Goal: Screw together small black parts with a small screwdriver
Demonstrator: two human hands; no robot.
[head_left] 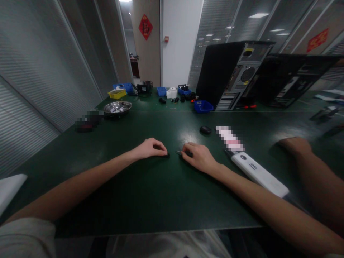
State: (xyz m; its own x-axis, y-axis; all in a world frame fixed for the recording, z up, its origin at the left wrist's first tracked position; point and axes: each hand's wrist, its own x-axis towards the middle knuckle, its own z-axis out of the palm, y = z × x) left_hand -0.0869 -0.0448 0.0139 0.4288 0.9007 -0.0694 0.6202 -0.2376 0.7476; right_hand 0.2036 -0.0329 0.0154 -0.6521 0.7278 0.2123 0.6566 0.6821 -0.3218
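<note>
My left hand [150,148] rests on the green table, thumb and fingers pinched on a small black piece [168,155]. Most of that piece is covered by the fingertips, so its kind cannot be made out. Just to the right, my right hand [198,156] is closed around a short black-handled tool [189,154]. Its thin metal tip points left toward the black piece, with a small gap between them. Whether it is a screwdriver or a blade is too small to tell. A black computer mouse [205,129] lies beyond my right hand.
A long white device [259,173] lies beside my right forearm. Another person's hand [297,146] rests on the table at the right. Black computer cases [220,71] stand at the back right, near a blue tray [203,106]. A metal bowl [117,108] sits back left.
</note>
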